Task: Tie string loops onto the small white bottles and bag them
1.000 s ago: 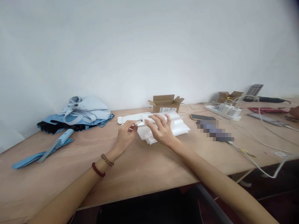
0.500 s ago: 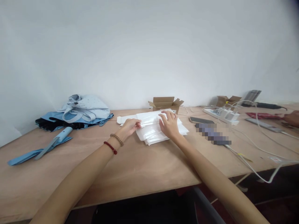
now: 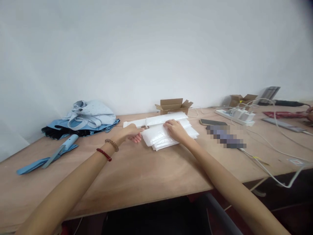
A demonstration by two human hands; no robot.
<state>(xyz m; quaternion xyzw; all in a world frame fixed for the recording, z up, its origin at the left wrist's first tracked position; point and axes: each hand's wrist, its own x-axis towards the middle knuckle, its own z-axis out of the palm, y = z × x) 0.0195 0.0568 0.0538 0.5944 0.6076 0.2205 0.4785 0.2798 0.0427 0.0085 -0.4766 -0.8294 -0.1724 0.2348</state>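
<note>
A stack of glossy white plastic packets [image 3: 156, 134] lies on the wooden table in front of me, its layers fanned unevenly. My right hand [image 3: 176, 130] rests on the stack with its fingers curled down onto the upper packet. Just left of the stack, my left hand [image 3: 133, 133] hovers with fingers curled together; whether anything thin is inside them is hidden. Behind that hand a flat white strip [image 3: 137, 123] sticks out to the left, beside a long white packet [image 3: 167, 118] at the back of the pile.
An open cardboard box [image 3: 172, 106] stands behind the packets. On the left are a light-blue cloth bag [image 3: 94, 112] and a blue umbrella [image 3: 69, 142]. To the right lie a phone [image 3: 212, 122], a power strip [image 3: 234, 117] and loose white cables. Another person's hand [image 3: 310, 114] shows at the right edge.
My left hand has drawn back left from the packets' edge. My right hand has lowered, its fingers curling onto the stack. The back packet now lies flatter and separate.
</note>
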